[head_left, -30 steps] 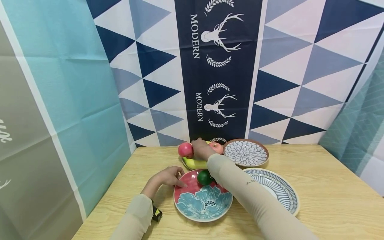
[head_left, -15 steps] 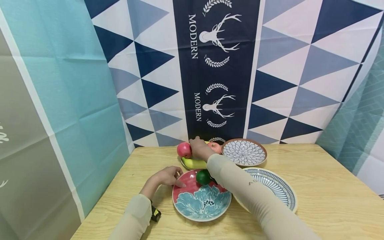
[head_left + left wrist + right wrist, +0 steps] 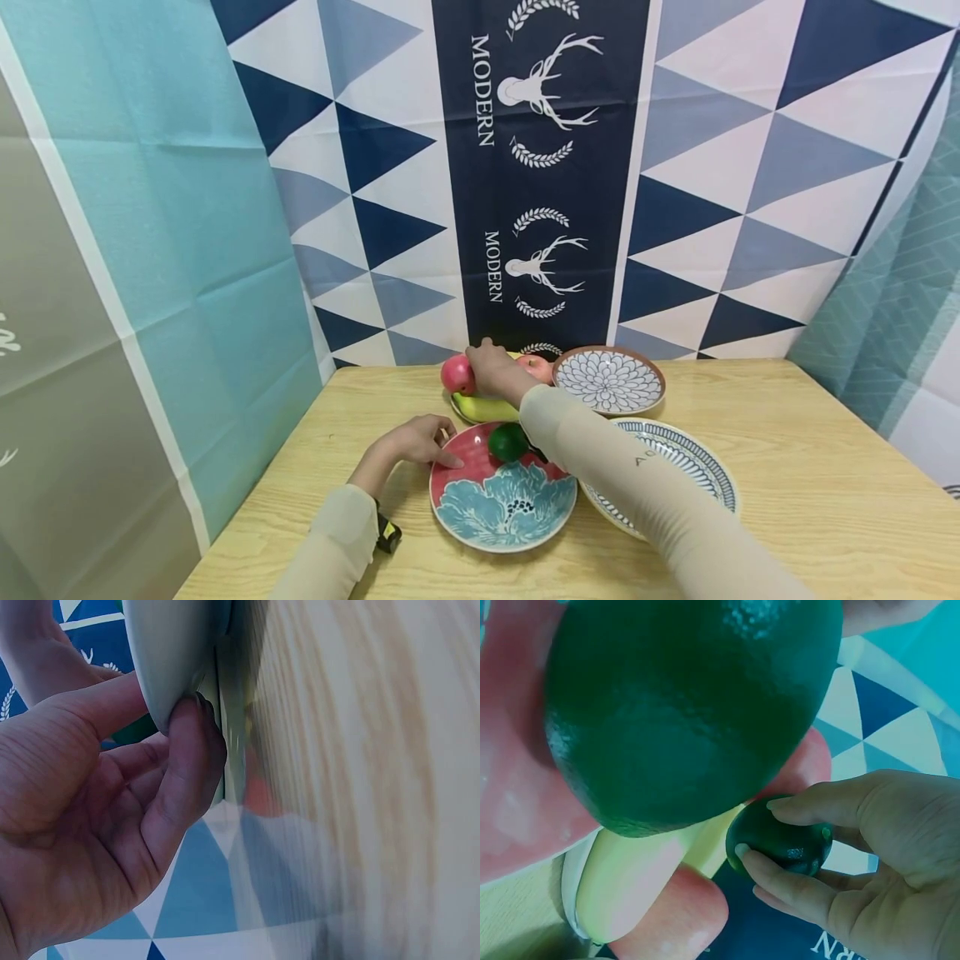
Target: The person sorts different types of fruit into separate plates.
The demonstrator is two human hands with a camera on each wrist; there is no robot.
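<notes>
My left hand (image 3: 420, 442) pinches the left rim of a red plate with a blue flower (image 3: 510, 517), thumb over the edge and fingers under it in the left wrist view. A glossy dark green fruit (image 3: 507, 442) lies on the plate's far part. Farther back, my right hand (image 3: 495, 372) is over a group of fruit. In the right wrist view its thumb and fingers grip a second dark green fruit (image 3: 780, 836). Around that hand are a dark pink apple (image 3: 458, 375), a banana (image 3: 487, 408) and a lighter pinkish apple (image 3: 536, 367).
The fruit group sits on a dish whose pale rim (image 3: 571, 889) shows. To the right stand a brown-rimmed petal-pattern plate (image 3: 609, 381) and a blue-and-white plate (image 3: 708, 467), partly behind my right sleeve. A patterned cloth (image 3: 540, 192) hangs behind the wooden table (image 3: 810, 492).
The whole head view has shifted slightly to the left. My right hand has moved up a little among the fruit. My left hand keeps its hold on the plate.
</notes>
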